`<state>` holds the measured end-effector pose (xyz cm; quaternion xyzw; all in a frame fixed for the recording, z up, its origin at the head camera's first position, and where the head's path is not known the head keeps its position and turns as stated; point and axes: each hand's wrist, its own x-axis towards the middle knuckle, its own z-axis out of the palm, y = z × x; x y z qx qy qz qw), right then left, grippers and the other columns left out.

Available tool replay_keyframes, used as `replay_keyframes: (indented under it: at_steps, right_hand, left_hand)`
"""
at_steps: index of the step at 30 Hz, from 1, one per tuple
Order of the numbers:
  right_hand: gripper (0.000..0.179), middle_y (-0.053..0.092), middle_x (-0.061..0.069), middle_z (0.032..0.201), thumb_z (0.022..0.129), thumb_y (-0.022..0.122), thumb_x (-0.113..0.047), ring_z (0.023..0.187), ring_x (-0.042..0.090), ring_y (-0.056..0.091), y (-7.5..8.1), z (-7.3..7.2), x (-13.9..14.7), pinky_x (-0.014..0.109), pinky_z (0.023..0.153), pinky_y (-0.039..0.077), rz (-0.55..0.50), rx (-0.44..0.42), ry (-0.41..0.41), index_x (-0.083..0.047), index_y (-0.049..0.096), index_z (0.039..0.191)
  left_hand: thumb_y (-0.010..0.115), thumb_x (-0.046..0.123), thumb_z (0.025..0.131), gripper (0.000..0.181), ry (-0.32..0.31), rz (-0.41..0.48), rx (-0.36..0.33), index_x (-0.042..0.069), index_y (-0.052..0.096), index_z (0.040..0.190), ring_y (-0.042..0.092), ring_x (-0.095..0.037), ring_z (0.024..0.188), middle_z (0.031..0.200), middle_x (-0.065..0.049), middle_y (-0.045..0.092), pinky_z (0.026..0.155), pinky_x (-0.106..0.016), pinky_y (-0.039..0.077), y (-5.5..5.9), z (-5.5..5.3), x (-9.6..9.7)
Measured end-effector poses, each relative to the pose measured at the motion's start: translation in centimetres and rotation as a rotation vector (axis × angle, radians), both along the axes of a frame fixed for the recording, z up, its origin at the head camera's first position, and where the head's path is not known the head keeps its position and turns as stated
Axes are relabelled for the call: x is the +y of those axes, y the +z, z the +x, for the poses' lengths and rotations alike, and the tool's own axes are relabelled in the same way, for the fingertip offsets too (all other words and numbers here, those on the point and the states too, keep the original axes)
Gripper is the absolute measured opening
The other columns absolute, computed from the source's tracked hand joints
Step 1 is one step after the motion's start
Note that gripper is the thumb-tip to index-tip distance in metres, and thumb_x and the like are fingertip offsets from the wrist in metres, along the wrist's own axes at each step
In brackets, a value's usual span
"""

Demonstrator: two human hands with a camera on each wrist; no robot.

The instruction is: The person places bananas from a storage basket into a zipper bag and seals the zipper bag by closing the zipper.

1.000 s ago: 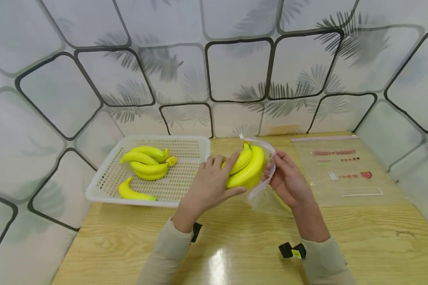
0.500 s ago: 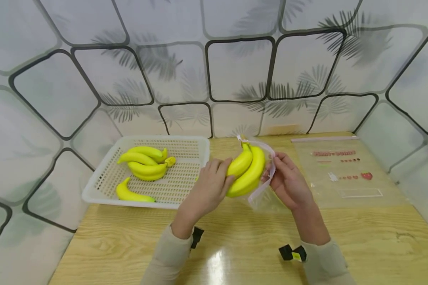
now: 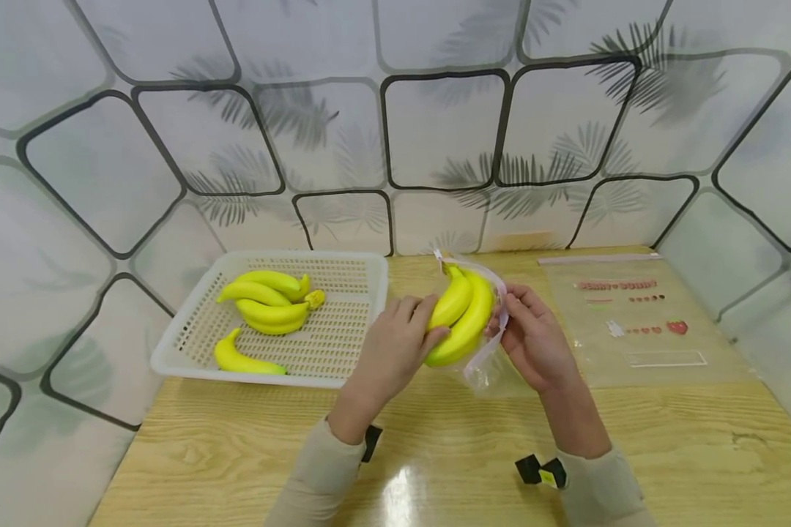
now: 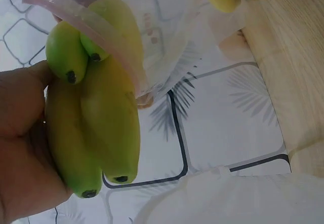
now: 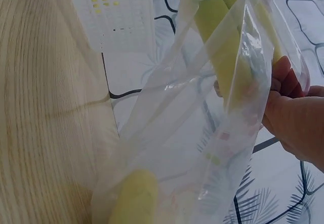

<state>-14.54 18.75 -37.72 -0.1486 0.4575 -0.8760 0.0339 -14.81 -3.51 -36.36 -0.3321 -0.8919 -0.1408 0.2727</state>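
My left hand (image 3: 390, 350) grips the lower ends of a bunch of yellow bananas (image 3: 464, 316) from the left. Their green, dark-tipped ends face the left wrist view, where a bunch of bananas (image 4: 109, 127) reaches past the pink zip strip. My right hand (image 3: 535, 338) pinches the edge of a clear zip bag (image 3: 484, 375), holding its mouth open around the bananas' right side. In the right wrist view, a single banana (image 5: 134, 199) shows through the lower part of the clear bag (image 5: 167, 127).
A white perforated basket (image 3: 339, 258) with several bananas (image 3: 273, 316) stands to the left. On the right, a second clear zip bag (image 3: 633, 315) with red print lies flat on the wooden table (image 3: 461, 468). A patterned wall covering (image 3: 448, 132) rises behind.
My left fingers have drawn together lower on the bunch, and the bunch has tilted. Over the last half second the left hand and bananas have shifted slightly right toward the bag; the right hand stays nearly still.
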Motion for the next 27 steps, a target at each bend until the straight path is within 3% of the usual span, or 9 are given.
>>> replay_keyframes:
  at_steps: [5, 11, 17, 23, 27]
  right_hand:
    - [0.015, 0.055, 0.001, 0.089, 0.107, 0.042, -0.015, 0.075, 0.011, 0.056, 0.3, 0.3, -0.2, 0.020, 0.071, 0.053, 0.082, 0.015, -0.063, -0.011, 0.056, 0.110]
    - [0.014, 0.056, 0.000, 0.088, 0.107, 0.045, -0.015, 0.075, 0.011, 0.057, 0.6, 0.6, -0.2, 0.020, 0.070, 0.054, 0.169, 0.040, -0.097, -0.008, 0.055, 0.112]
    - [0.016, 0.057, 0.000, 0.091, 0.107, 0.043, -0.014, 0.078, 0.010, 0.058, 0.6, 0.6, -0.3, 0.021, 0.073, 0.054, 0.243, 0.071, -0.074, -0.003, 0.051, 0.116]
    - [0.015, 0.057, 0.001, 0.090, 0.107, 0.043, -0.012, 0.077, 0.011, 0.057, 0.7, 0.6, -0.5, 0.021, 0.073, 0.054, 0.207, 0.078, -0.061, -0.005, 0.053, 0.115]
    - [0.015, 0.058, 0.001, 0.089, 0.107, 0.042, -0.010, 0.076, 0.011, 0.057, 0.7, 0.5, -0.5, 0.021, 0.072, 0.054, 0.175, 0.081, -0.057, -0.007, 0.055, 0.113]
  left_hand:
    - [0.048, 0.014, 0.098, 0.045, -0.079, -0.001, -0.147, -0.006, 0.050, 0.138, 0.057, -0.030, 0.098, 0.115, -0.019, 0.060, 0.084, -0.040, 0.051, 0.1, 0.2, -0.5]
    - [0.051, 0.012, 0.100, 0.048, -0.182, 0.052, -0.289, -0.006, 0.045, 0.144, 0.056, -0.030, 0.109, 0.124, -0.019, 0.058, 0.093, -0.041, 0.050, 0.6, 0.2, -1.5]
    - [0.059, 0.020, 0.101, 0.046, -0.229, 0.052, -0.334, 0.003, 0.050, 0.142, 0.056, -0.025, 0.116, 0.127, -0.011, 0.060, 0.097, -0.039, 0.049, 0.8, 0.0, -2.1]
    - [0.060, 0.024, 0.100, 0.046, -0.229, 0.088, -0.335, 0.004, 0.053, 0.140, 0.058, -0.025, 0.114, 0.124, -0.009, 0.063, 0.094, -0.038, 0.051, 0.7, -0.1, -1.9]
    - [0.059, 0.018, 0.100, 0.044, -0.261, 0.113, -0.395, 0.001, 0.052, 0.140, 0.056, -0.028, 0.118, 0.128, -0.013, 0.062, 0.101, -0.041, 0.046, 0.7, -0.1, -2.0]
